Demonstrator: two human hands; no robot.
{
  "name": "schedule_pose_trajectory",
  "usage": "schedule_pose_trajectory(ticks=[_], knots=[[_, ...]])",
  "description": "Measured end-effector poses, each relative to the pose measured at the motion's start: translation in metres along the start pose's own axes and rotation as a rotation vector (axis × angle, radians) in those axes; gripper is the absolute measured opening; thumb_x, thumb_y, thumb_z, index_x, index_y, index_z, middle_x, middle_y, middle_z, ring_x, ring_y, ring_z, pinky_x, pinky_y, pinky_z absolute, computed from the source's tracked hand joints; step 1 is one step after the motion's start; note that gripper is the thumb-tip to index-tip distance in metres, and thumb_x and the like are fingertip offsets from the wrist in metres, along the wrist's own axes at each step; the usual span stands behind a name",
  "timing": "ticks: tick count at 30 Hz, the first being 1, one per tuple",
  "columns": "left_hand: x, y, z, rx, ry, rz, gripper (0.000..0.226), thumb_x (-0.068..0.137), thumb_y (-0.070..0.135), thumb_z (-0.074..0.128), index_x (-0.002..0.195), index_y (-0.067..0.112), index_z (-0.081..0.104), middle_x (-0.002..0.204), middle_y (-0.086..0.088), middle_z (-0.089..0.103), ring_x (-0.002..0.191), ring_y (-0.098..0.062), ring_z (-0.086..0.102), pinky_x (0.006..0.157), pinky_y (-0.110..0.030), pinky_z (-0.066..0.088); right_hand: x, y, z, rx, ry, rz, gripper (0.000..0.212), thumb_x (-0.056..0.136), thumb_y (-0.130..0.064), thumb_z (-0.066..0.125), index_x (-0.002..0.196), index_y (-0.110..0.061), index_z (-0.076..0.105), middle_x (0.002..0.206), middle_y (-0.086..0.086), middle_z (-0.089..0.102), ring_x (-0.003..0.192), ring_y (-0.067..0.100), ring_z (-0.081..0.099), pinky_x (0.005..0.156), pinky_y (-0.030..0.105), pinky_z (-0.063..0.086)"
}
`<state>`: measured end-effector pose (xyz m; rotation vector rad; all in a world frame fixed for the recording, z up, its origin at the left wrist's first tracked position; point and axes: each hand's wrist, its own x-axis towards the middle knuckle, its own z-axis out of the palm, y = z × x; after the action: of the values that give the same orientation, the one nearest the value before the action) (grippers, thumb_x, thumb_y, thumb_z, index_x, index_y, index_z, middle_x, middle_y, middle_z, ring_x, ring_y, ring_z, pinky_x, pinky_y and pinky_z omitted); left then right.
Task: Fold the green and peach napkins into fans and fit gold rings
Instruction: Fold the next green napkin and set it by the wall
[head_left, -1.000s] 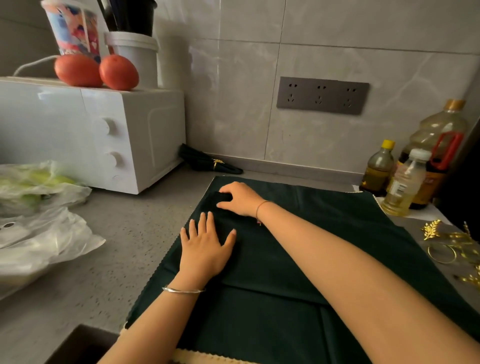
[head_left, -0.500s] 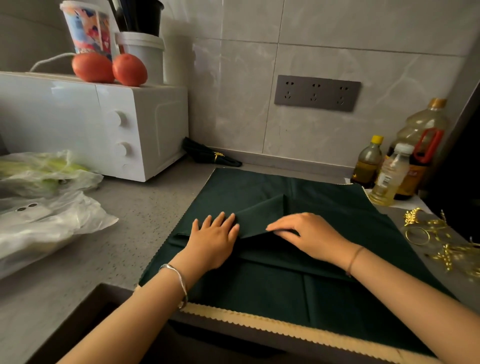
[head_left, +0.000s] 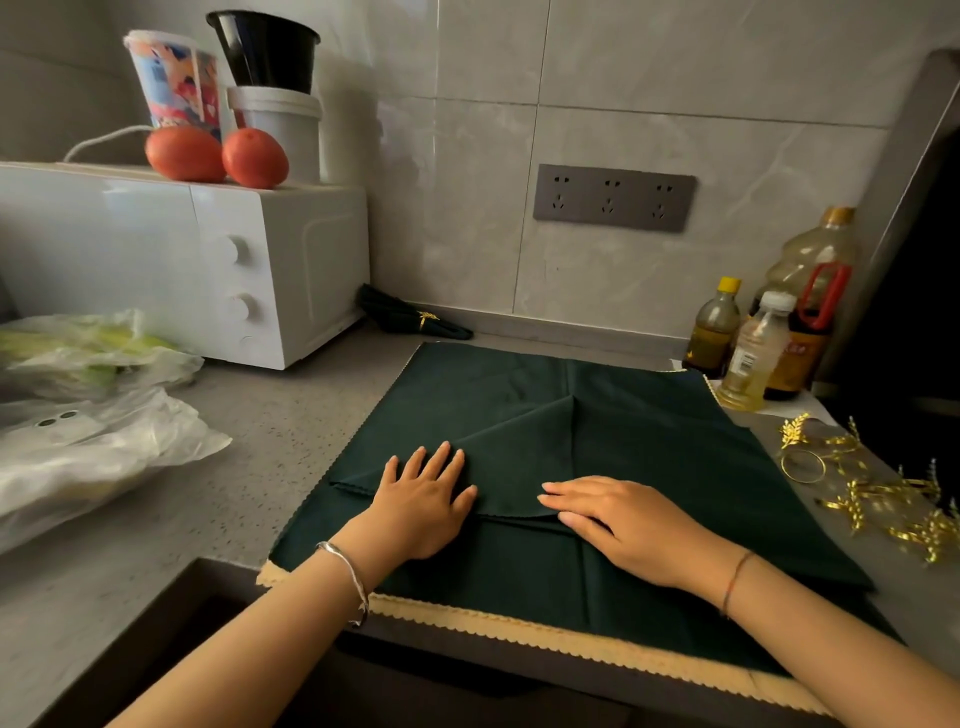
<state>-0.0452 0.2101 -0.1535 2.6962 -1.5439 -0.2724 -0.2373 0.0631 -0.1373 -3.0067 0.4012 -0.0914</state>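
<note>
Now that the dark green cloth napkin (head_left: 649, 441) is folded nearer, left hand (head_left: 423, 506) and right hand (head_left: 623, 525) flatten its pleat, fingers straight.

We press both hands flat, left hand (head_left: 423, 506) and right hand (head_left: 618, 519), on the folded green napkin (head_left: 597, 431) (peach napkin (head_left: 519, 626) beneath); gold rings (head_left: 852, 478) lie right.

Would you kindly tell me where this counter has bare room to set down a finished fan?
Bare counter lies between the microwave, the plastic bags and the green napkin's left edge. A narrow strip runs behind the napkin, from the ringed napkin to the bottles. The right side is crowded with gold rings.
</note>
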Motion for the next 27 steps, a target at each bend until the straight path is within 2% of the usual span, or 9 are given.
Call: schedule_pose_trajectory(ticks=[2, 5, 8, 11, 13, 16, 18, 22, 27], knots=[[0.011, -0.002, -0.008, -0.062, -0.049, -0.033, 0.059, 0.101, 0.047, 0.012, 0.152, 0.022, -0.004, 0.159, 0.002, -0.009, 0.147, -0.023, -0.006, 0.119, -0.043, -0.004, -0.001, -0.001, 0.002, 0.016, 0.009, 0.004, 0.041, 0.100, -0.045, 0.028, 0.139, -0.039, 0.040, 0.146, -0.025, 0.033, 0.135, -0.005, 0.026, 0.105, 0.010, 0.014], [0.031, -0.005, -0.019, -0.136, -0.011, -0.044, 0.054, 0.103, 0.042, 0.012, 0.153, 0.022, 0.002, 0.160, 0.002, -0.002, 0.147, -0.023, -0.002, 0.118, -0.043, 0.000, 0.000, -0.003, 0.001, 0.038, 0.026, 0.014, 0.041, 0.100, -0.043, 0.026, 0.137, -0.038, 0.044, 0.143, -0.024, 0.037, 0.133, -0.005, 0.029, 0.104, 0.009, 0.014], [0.042, -0.006, -0.012, -0.144, 0.063, 0.035, 0.051, 0.103, 0.038, 0.011, 0.153, 0.025, 0.005, 0.160, 0.004, 0.000, 0.147, -0.020, -0.002, 0.118, -0.042, -0.002, 0.006, -0.005, -0.001, 0.070, 0.066, 0.031, 0.038, 0.100, -0.042, 0.032, 0.128, -0.034, 0.057, 0.134, -0.020, 0.051, 0.124, -0.003, 0.042, 0.102, 0.011, 0.026], [0.046, -0.007, 0.002, -0.115, 0.116, 0.058, 0.051, 0.103, 0.039, 0.012, 0.152, 0.028, 0.003, 0.160, 0.006, -0.001, 0.147, -0.018, -0.003, 0.119, -0.042, -0.003, 0.021, -0.008, -0.006, 0.117, 0.129, 0.064, 0.033, 0.098, -0.039, 0.040, 0.108, -0.028, 0.069, 0.111, -0.015, 0.064, 0.105, 0.003, 0.057, 0.091, 0.023, 0.045], [0.048, -0.008, 0.004, -0.085, 0.128, 0.056, 0.051, 0.103, 0.039, 0.012, 0.152, 0.028, 0.002, 0.160, 0.007, -0.002, 0.147, -0.018, -0.004, 0.119, -0.042, -0.003, 0.039, -0.009, -0.006, 0.155, 0.205, 0.070, 0.030, 0.098, -0.035, 0.041, 0.107, -0.026, 0.069, 0.112, -0.014, 0.065, 0.104, 0.006, 0.058, 0.090, 0.027, 0.046], [0.050, -0.007, 0.002, -0.069, 0.104, 0.055, 0.052, 0.103, 0.040, 0.011, 0.152, 0.028, -0.001, 0.159, 0.007, -0.004, 0.147, -0.019, -0.005, 0.118, -0.043, -0.004, 0.079, -0.009, -0.003, 0.179, 0.232, 0.051, 0.036, 0.101, -0.025, 0.036, 0.134, -0.022, 0.051, 0.141, -0.008, 0.048, 0.130, 0.007, 0.040, 0.109, 0.025, 0.029], [0.050, -0.007, 0.002, -0.061, 0.097, 0.056, 0.052, 0.103, 0.040, 0.010, 0.152, 0.028, -0.002, 0.159, 0.007, -0.005, 0.147, -0.018, -0.006, 0.118, -0.043, -0.005, 0.107, -0.011, 0.001, 0.137, 0.144, 0.064, 0.043, 0.103, -0.022, 0.030, 0.145, -0.018, 0.033, 0.154, -0.005, 0.028, 0.142, 0.009, 0.022, 0.116, 0.028, 0.013], [0.049, -0.007, 0.003, -0.061, 0.107, 0.055, 0.053, 0.103, 0.040, 0.010, 0.152, 0.027, -0.002, 0.159, 0.007, -0.006, 0.147, -0.018, -0.007, 0.118, -0.042, -0.005, 0.131, -0.008, 0.016, 0.008, -0.101, 0.088, 0.049, 0.104, -0.025, 0.019, 0.151, -0.016, 0.010, 0.159, -0.004, 0.004, 0.145, 0.010, 0.000, 0.118, 0.035, -0.002], [0.051, -0.008, 0.004, -0.054, 0.113, 0.064, 0.052, 0.103, 0.040, 0.010, 0.152, 0.028, -0.004, 0.159, 0.007, -0.007, 0.146, -0.018, -0.008, 0.118, -0.042, -0.006, 0.126, 0.018, 0.024, 0.060, -0.152, 0.180, 0.055, 0.103, -0.040, 0.013, 0.151, -0.018, -0.002, 0.158, -0.006, -0.009, 0.144, 0.007, -0.008, 0.117, 0.032, -0.008]])
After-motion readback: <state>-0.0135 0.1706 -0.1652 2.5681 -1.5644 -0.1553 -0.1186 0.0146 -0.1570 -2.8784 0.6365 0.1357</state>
